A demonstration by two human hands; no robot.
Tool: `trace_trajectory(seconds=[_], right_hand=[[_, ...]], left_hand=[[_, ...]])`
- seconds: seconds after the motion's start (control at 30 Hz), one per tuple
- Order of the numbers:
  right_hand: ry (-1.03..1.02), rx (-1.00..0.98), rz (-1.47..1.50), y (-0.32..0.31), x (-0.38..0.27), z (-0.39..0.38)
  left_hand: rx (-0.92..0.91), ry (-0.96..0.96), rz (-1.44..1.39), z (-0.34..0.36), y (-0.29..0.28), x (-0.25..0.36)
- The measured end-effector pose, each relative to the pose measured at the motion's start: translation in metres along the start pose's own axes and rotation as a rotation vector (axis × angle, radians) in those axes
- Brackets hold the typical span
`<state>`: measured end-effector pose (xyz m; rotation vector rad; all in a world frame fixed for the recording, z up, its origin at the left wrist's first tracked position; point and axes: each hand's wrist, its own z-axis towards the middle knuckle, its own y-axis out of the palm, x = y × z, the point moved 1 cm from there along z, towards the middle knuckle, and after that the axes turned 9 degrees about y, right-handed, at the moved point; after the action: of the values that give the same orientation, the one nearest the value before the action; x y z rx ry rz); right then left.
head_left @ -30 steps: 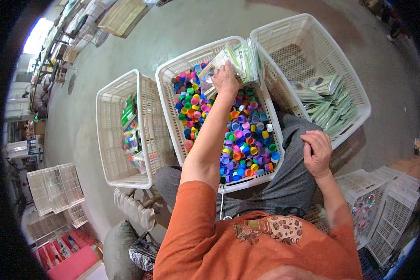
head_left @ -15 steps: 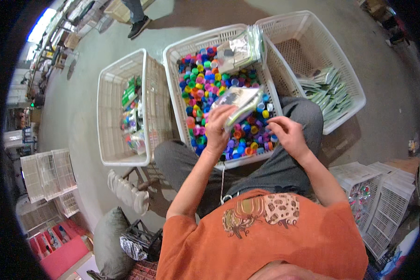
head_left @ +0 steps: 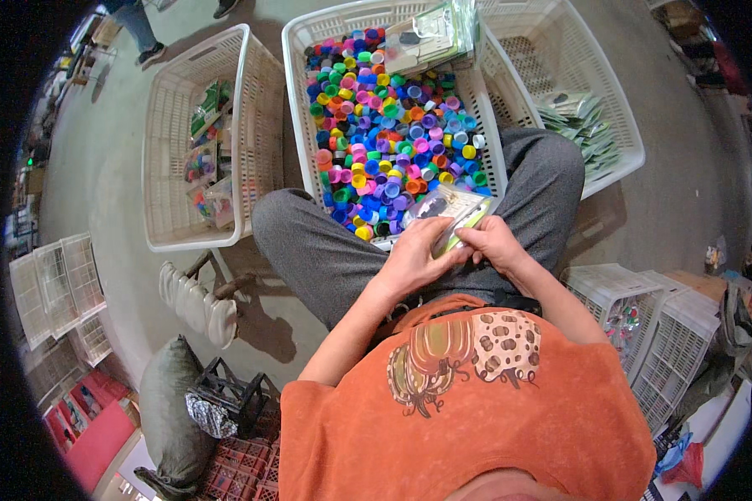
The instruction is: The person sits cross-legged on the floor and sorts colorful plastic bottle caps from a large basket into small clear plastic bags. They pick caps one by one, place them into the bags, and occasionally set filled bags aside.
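Between my knees I hold a clear plastic packet (head_left: 453, 205) with a printed card and a green edge. My left hand (head_left: 421, 254) grips its lower left side. The fingers of my right hand (head_left: 498, 244) are pinched at its lower right corner, close to my left fingertips. Just beyond lies a white basket (head_left: 293, 92) full of colourful bottle caps (head_left: 393, 142), its near rim partly hidden by the packet and my hands. A stack of similar packets (head_left: 430, 37) rests on the caps at the basket's far right.
To the right, a white basket (head_left: 622, 96) holds a heap of green-edged packets (head_left: 581, 134). Another white basket (head_left: 242, 125) at the left contains mixed packs. A grey sack (head_left: 174, 409) and a black crate (head_left: 234, 397) stand at lower left. Another person's leg (head_left: 138, 29) shows at far left.
The packet has come from above the caps down toward my lap. My right hand has moved left from the basket's edge and now pinches it too. My view has shifted.
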<state>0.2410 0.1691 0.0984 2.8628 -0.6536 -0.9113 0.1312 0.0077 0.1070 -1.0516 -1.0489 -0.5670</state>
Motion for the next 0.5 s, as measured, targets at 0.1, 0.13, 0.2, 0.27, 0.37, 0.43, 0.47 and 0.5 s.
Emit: trace_trajectory(seconds=[0.1, 0.13, 0.2, 0.27, 0.37, 0.43, 0.47, 0.5], right_hand=[[-0.006, 0.063, -0.052, 0.01, 0.004, -0.004], [-0.018, 0.073, -0.049, 0.01, 0.007, -0.004], [-0.047, 0.105, -0.078, 0.01, 0.007, -0.005], [-0.097, 0.118, -0.001, 0.01, 0.012, -0.013], [0.057, 0.118, 0.165, 0.007, 0.007, -0.017], [0.222, 0.08, 0.379, 0.006, 0.005, -0.017], [0.195, 0.036, 0.242, 0.006, 0.0, -0.021], [0.167, -0.009, 0.105, 0.005, -0.006, -0.029]], left_hand=[[0.11, -0.113, 0.062, -0.001, 0.01, -0.006], [0.18, -0.089, 0.105, 0.001, 0.012, -0.005], [0.303, -0.007, 0.128, 0.004, 0.01, 0.0], [0.369, 0.076, 0.133, 0.008, 0.008, 0.01], [0.348, 0.036, 0.069, 0.01, 0.014, 0.007], [0.223, -0.112, 0.024, 0.009, 0.022, -0.011], [0.222, -0.142, 0.036, 0.009, 0.024, -0.016], [0.234, -0.131, 0.058, 0.009, 0.025, -0.02]])
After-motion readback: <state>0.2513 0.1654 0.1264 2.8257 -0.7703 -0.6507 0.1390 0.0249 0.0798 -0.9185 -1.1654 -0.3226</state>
